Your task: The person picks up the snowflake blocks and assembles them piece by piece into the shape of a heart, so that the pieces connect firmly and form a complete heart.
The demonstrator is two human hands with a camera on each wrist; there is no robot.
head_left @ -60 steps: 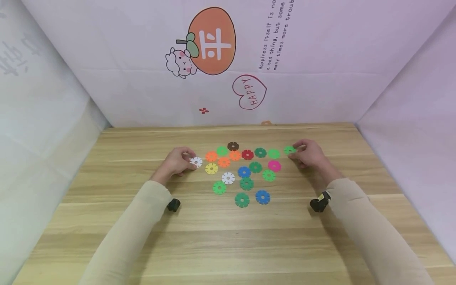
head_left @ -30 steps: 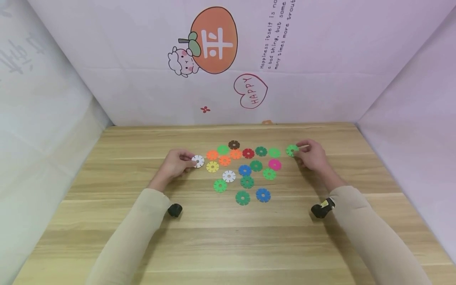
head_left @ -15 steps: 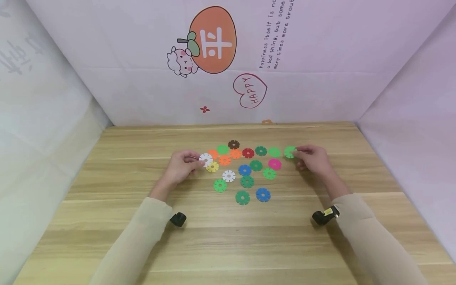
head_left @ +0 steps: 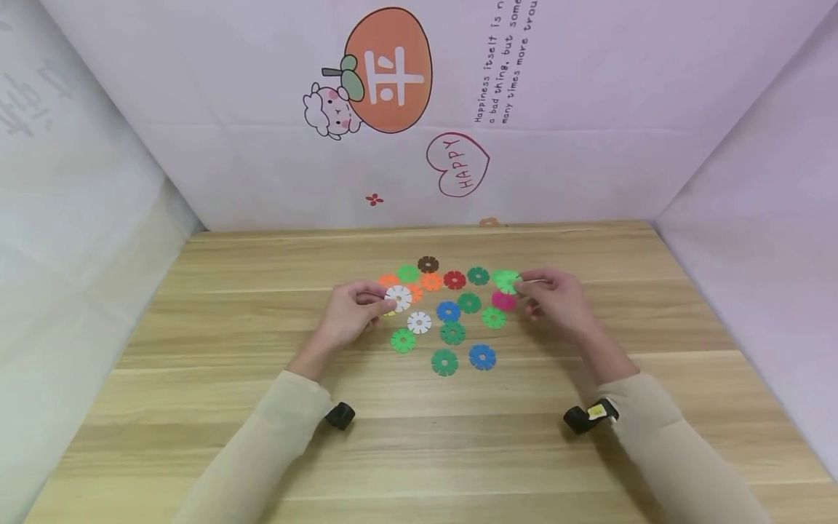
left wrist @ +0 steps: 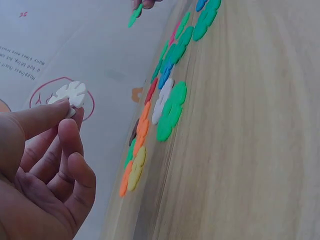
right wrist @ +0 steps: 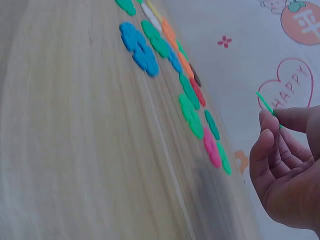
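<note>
My left hand (head_left: 352, 314) pinches a white notched snowflake disc (head_left: 398, 299) between thumb and fingers. In the left wrist view that disc (left wrist: 74, 93) is raised above the tabletop. My right hand (head_left: 559, 304) pinches a light green snowflake disc (head_left: 506, 282), seen nearly edge-on in the right wrist view. Both held discs overlap others in the head view: the white one partly covers the orange disc (head_left: 415, 292) and most of a yellow disc (left wrist: 137, 169). Below the green one lies a pink disc (head_left: 503, 301).
Several loose discs lie flat on the wooden table (head_left: 432, 451) between the hands, among them a brown disc (head_left: 428, 264), a red disc (head_left: 455, 280) and a blue disc (head_left: 483, 357). A printed white cloth (head_left: 576, 145) hangs behind the table.
Both hands have lifted their discs and moved inward, toward each other. The white disc has come right, over the orange and yellow ones; the green disc has come left. Discs on the table stay put.
</note>
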